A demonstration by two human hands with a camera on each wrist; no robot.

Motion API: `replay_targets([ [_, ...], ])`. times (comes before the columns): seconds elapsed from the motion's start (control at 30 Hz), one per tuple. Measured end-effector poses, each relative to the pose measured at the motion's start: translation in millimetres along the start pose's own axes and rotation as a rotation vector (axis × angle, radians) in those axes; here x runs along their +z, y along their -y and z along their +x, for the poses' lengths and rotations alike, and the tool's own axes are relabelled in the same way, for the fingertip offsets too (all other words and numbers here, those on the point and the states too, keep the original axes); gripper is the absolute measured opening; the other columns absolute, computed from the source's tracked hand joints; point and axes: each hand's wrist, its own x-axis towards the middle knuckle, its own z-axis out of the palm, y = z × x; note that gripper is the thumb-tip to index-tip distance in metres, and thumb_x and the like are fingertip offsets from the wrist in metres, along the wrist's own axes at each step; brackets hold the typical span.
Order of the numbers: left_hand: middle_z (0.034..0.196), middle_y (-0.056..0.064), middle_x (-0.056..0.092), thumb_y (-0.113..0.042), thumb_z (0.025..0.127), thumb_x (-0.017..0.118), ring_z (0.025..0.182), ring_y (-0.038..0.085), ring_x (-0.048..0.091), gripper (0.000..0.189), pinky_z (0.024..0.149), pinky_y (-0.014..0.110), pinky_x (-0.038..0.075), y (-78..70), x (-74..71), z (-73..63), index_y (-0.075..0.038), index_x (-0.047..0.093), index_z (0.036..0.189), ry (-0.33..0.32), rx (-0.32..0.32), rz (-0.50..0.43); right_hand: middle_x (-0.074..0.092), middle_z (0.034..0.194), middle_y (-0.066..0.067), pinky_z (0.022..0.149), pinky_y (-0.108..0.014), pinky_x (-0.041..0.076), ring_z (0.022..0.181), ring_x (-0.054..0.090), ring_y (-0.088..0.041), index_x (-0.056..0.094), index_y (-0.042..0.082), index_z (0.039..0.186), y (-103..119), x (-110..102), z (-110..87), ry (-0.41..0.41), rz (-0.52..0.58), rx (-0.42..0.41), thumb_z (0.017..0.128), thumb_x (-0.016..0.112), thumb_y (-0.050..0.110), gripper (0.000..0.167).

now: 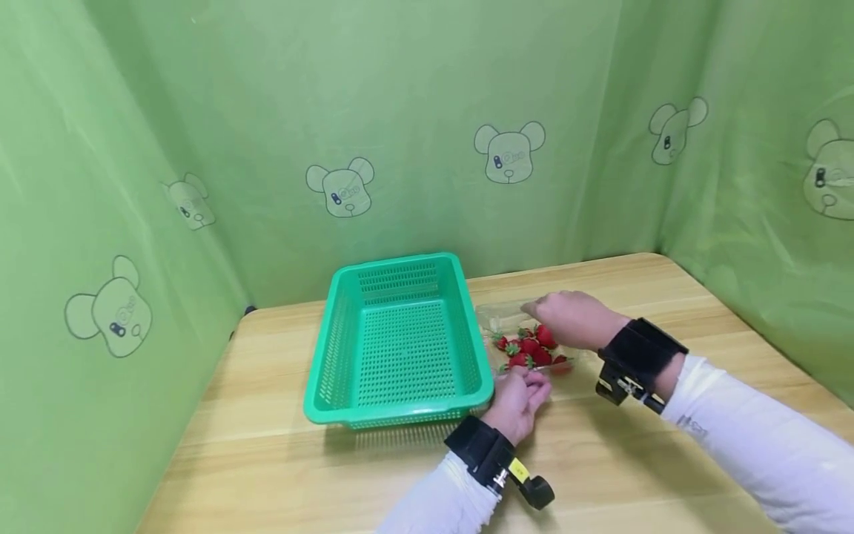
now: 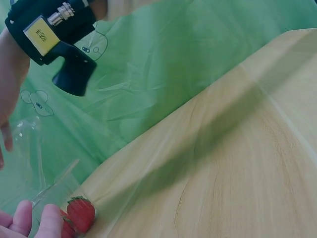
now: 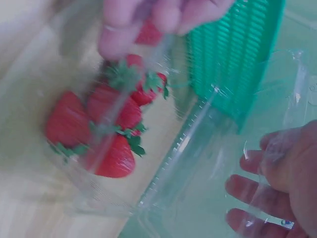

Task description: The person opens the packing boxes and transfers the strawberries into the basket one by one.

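A clear plastic clamshell box [image 1: 527,348] of strawberries [image 1: 529,350] sat on the wooden table [image 1: 667,445], just beside the right wall of the green basket [image 1: 400,341], at about 3 o'clock from it. Several red berries with green caps lay in the box's tray [image 3: 89,188]. The right wrist view showed the transparent lid [image 3: 208,163] swung up and away from the tray, toward the basket side.

The right hand [image 1: 574,317] was over the far edge of the box, at 12 o'clock from the fruit. In the right wrist view its fingers [image 3: 257,191] showed through the clear plastic of the lid and were bent around it, so the hand gripped the lid. The left hand [image 1: 520,400] was at the near edge of the box, at 6 o'clock from the fruit. Its fingertips [image 3: 133,22] pinched the near rim of the tray, with one strawberry [image 2: 80,214] just beside them in the left wrist view.

Both forearms wore white sleeves and black wrist straps carrying cameras. The basket stood at about 9 o'clock from the hands, with nothing visible inside it. Green cloth printed with cartoon bear heads [image 1: 508,154] enclosed the table on three sides
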Motion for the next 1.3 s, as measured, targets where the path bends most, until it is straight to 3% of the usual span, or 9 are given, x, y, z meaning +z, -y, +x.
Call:
replay_targets([
  [0.1, 0.088, 0.015, 0.059, -0.003, 0.097, 0.045, 0.091, 0.029, 0.064, 0.027, 0.092, 0.043, 0.051, -1.1, -0.7, -1.0, 0.009, 0.048, 0.121, 0.001, -0.009, 0.003, 0.07, 0.089, -0.019, 0.047, -0.03, 0.052, 0.061, 0.063, -0.021, 0.063, -0.007, 0.115, -4.5, -3.4, 1.7, -0.036, 0.029, 0.018, 0.066, 0.057, -0.026, 0.053],
  [0.23, 0.091, 0.015, 0.062, -0.005, 0.098, 0.047, 0.089, 0.024, 0.064, 0.026, 0.091, 0.04, 0.052, -3.6, -1.2, -2.3, 0.01, 0.051, 0.119, 0.013, -0.037, 0.011, 0.067, 0.104, -0.026, 0.064, -0.039, 0.057, 0.077, 0.067, -0.034, 0.06, -0.011, 0.121, -14.8, -3.2, 5.3, -0.127, 0.047, -0.004, 0.063, 0.057, -0.027, 0.06],
  [0.4, 0.089, 0.013, 0.061, -0.005, 0.099, 0.048, 0.088, 0.023, 0.063, 0.027, 0.09, 0.038, 0.053, -4.1, -0.3, -3.7, 0.01, 0.05, 0.122, 0.01, -0.052, -0.012, 0.065, 0.105, -0.029, 0.088, -0.055, 0.05, 0.093, 0.064, -0.042, 0.06, -0.013, 0.116, -30.9, -0.7, 14.8, -0.277, 0.003, 0.0, 0.067, 0.058, -0.023, 0.05],
  [0.6, 0.097, 0.02, 0.062, -0.007, 0.099, 0.048, 0.1, 0.033, 0.063, 0.022, 0.091, 0.041, 0.052, -1.6, 1.2, -6.7, 0.009, 0.053, 0.113, 0.005, -0.046, 0.009, 0.064, 0.107, -0.03, 0.093, -0.058, 0.045, 0.099, 0.062, -0.044, 0.058, -0.013, 0.115, -38.6, -3.4, 24.5, -0.412, 0.028, 0.124, 0.08, 0.058, -0.013, 0.035],
  [0.77, 0.102, 0.023, 0.061, -0.01, 0.1, 0.049, 0.104, 0.035, 0.062, 0.022, 0.093, 0.041, 0.051, -2.6, 2.0, -7.0, 0.009, 0.055, 0.11, 0.013, -0.058, 0.005, 0.064, 0.109, -0.03, 0.09, -0.054, 0.049, 0.098, 0.062, -0.045, 0.058, -0.013, 0.116, -35.6, -3.1, 25.0, -0.434, 0.1, 0.226, 0.087, 0.055, -0.006, 0.03],
  [0.87, 0.103, 0.023, 0.061, -0.011, 0.1, 0.049, 0.105, 0.035, 0.061, 0.023, 0.093, 0.041, 0.051, -4.3, 2.8, -5.8, 0.009, 0.055, 0.111, 0.017, -0.063, -0.012, 0.065, 0.105, -0.028, 0.084, -0.052, 0.052, 0.093, 0.063, -0.043, 0.061, -0.012, 0.111, -33.2, 0.2, 25.5, -0.464, 0.128, 0.244, 0.087, 0.058, -0.003, 0.026],
  [0.97, 0.101, 0.022, 0.061, -0.01, 0.1, 0.049, 0.105, 0.035, 0.061, 0.022, 0.093, 0.041, 0.051, -4.6, 3.3, -5.6, 0.009, 0.055, 0.111, 0.016, -0.059, -0.009, 0.065, 0.106, -0.027, 0.086, -0.052, 0.051, 0.097, 0.062, -0.042, 0.063, -0.011, 0.107, -31.1, 4.0, 26.1, -0.477, 0.117, 0.248, 0.086, 0.062, 0.002, 0.024],
  [1.13, 0.097, 0.019, 0.062, -0.009, 0.1, 0.049, 0.101, 0.033, 0.063, 0.022, 0.092, 0.042, 0.051, -1.5, 3.2, -6.7, 0.008, 0.054, 0.113, 0.02, -0.054, 0.009, 0.059, 0.121, -0.03, 0.103, -0.054, 0.039, 0.117, 0.052, -0.045, 0.063, -0.011, 0.112, -30.3, 10.0, 25.9, -0.394, 0.089, 0.291, 0.087, 0.064, 0.007, 0.032],
  [1.3, 0.097, 0.019, 0.061, -0.013, 0.101, 0.049, 0.1, 0.033, 0.061, 0.023, 0.092, 0.042, 0.051, 0.6, 2.6, -6.8, 0.007, 0.055, 0.11, 0.035, -0.057, 0.038, 0.059, 0.121, -0.03, 0.101, -0.055, 0.04, 0.117, 0.052, -0.045, 0.063, -0.01, 0.113, -30.1, 16.2, 27.0, -0.354, 0.176, 0.328, 0.089, 0.061, 0.009, 0.031],
])
